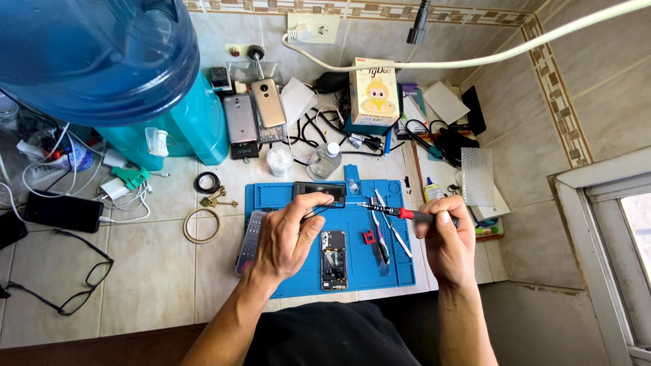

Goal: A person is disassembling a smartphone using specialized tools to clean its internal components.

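My right hand [447, 237] grips a slim screwdriver [400, 213] with a red collar, its tip pointing left over the blue work mat [400, 271]. My left hand [288, 237] pinches the corner of a dark rectangular phone part [319, 192] held just above the mat's far edge. The screwdriver tip sits close to that part's right end. An opened phone [333, 260] with exposed internals lies on the mat below my left hand. Tweezers [393, 234] and a small red piece [368, 237] rest beside it.
A big blue water bottle [95, 54] on a teal dispenser stands at far left. Two phones [254, 112] lean against the tiled wall. Keys [217, 199], tape rings, black glasses [81, 285], cables, a small clear bottle [325, 159] and a yellow box [374, 91] crowd the counter.
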